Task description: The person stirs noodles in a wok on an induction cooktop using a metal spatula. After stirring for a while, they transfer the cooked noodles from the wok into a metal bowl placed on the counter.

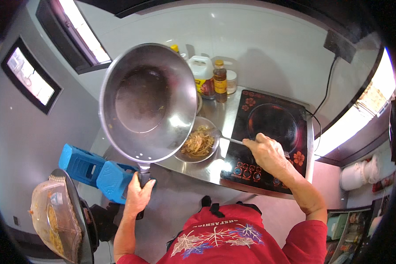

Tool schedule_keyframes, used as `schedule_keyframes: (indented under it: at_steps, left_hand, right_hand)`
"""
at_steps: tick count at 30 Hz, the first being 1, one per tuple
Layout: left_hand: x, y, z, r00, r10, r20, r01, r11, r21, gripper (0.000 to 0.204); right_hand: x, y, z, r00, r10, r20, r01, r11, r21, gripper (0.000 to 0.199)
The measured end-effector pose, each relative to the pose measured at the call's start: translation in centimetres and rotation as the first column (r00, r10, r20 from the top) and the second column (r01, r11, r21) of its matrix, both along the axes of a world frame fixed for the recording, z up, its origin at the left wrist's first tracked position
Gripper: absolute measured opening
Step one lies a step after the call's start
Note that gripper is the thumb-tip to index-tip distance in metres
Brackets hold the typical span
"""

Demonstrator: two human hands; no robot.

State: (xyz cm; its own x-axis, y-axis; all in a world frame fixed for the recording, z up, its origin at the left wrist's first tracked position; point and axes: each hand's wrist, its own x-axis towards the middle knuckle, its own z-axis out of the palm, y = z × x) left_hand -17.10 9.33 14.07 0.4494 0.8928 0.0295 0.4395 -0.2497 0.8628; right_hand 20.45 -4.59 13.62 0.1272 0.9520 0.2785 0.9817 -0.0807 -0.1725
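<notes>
My left hand (138,193) is closed around the black handle of a large wok (143,101). The wok is tilted up over the counter's left side, its inside facing me and bare apart from a few food bits. Under its right rim stands a metal bowl (193,159) holding cooked, brownish shredded food (199,144). In my right hand (266,152) is the handle of a metal spatula (230,140), gripped above the cooktop. The spatula's head touches the food at the bowl's right side; its exact shape is blurred.
An induction cooktop (237,154) lies on the steel counter at right. Behind the bowl stand a sauce bottle (220,81), a plastic jug (201,68) and a white-lidded jar (231,82). Blue plastic stools (116,180) and a covered food dish (53,220) are at left.
</notes>
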Motion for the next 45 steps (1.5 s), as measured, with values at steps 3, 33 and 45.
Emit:
schedule_keyframes:
  at_steps: [3, 33, 45]
  left_hand:
    - [0.5, -0.3, 2.9, 0.971, 0.051, 0.234, 0.061, 0.893, -0.447, 0.017]
    - [23.3, -6.9, -0.2, 0.744, -0.354, 0.567, 0.635, 0.109, -0.765, 0.016]
    - [24.2, -4.7, -1.1, 0.763, -0.362, 0.536, 0.604, 0.103, -0.791, 0.016]
  right_hand:
    - [2.6, -1.9, 1.7, 0.93, 0.09, -0.355, -0.039, 0.988, 0.151, 0.023]
    - [6.7, -29.1, 3.9, 0.361, -0.598, -0.715, 0.824, 0.564, -0.056, 0.02]
    - [9.2, -18.6, 4.7, 0.771, -0.568, -0.287, 0.606, 0.794, 0.057, 0.018]
